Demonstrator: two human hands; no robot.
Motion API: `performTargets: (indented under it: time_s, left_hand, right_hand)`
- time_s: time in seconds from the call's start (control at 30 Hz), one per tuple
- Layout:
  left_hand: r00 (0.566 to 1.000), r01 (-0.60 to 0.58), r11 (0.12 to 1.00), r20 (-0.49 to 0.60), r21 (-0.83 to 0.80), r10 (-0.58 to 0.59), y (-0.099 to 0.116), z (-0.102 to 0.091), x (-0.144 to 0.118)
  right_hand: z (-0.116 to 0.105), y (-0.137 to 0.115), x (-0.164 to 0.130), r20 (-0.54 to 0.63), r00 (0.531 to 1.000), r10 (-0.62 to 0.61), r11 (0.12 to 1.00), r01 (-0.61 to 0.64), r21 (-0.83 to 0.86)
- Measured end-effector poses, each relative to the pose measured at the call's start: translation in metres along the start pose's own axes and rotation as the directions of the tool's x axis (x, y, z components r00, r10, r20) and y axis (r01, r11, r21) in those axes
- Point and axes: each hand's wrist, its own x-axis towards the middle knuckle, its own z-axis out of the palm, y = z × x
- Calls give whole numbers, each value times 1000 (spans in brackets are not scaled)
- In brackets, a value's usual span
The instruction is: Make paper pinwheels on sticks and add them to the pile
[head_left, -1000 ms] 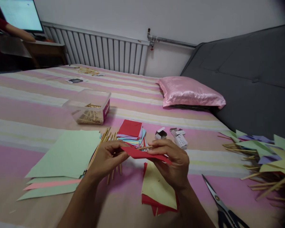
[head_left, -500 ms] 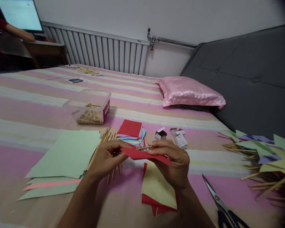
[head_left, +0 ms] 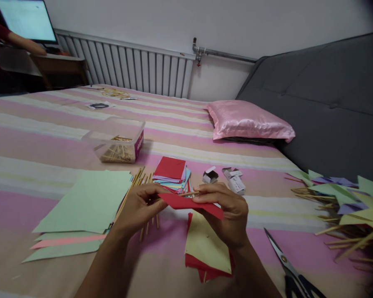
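A piece of red paper (head_left: 182, 202) is stretched between my hands, seen nearly edge-on. My left hand (head_left: 142, 207) pinches its left corner between thumb and fingers. At the other end, my right hand (head_left: 226, 209) is closed on the paper, with fingers on top and the thumb hidden. A thin wooden stick (head_left: 189, 193) lies along the paper's far side, under the right fingertips; its ends are hidden. Below the right hand is a stack of yellow and red paper pieces (head_left: 205, 242). Several loose sticks (head_left: 136, 182) lie beside and partly behind the left hand.
Green sheets (head_left: 83, 203) lie left, a clear box of sticks (head_left: 118, 151) behind them. A coloured paper stack (head_left: 170, 169) and small opened boxes (head_left: 236, 184) sit ahead. Scissors (head_left: 284, 260) and paper pinwheels on sticks (head_left: 345, 198) lie right. A pink pillow (head_left: 251, 120) is farther back.
Almost nothing differs. The red paper's right end has shifted very slightly in my right hand; both hands keep their grip.
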Motion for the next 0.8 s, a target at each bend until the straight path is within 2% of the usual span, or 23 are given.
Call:
performTargets:
  time_s: [0.17,0.8]
  left_hand:
    - [1000,-10,1000,13,-26,11,2,0,-2]
    - [1000,7,995,-14,-98,-9,4,1,1]
  right_hand:
    - [0,-1,0,-5,1000,-30,999,30,12]
    - [-2,1,-1,24,1000,-3,998,1,63]
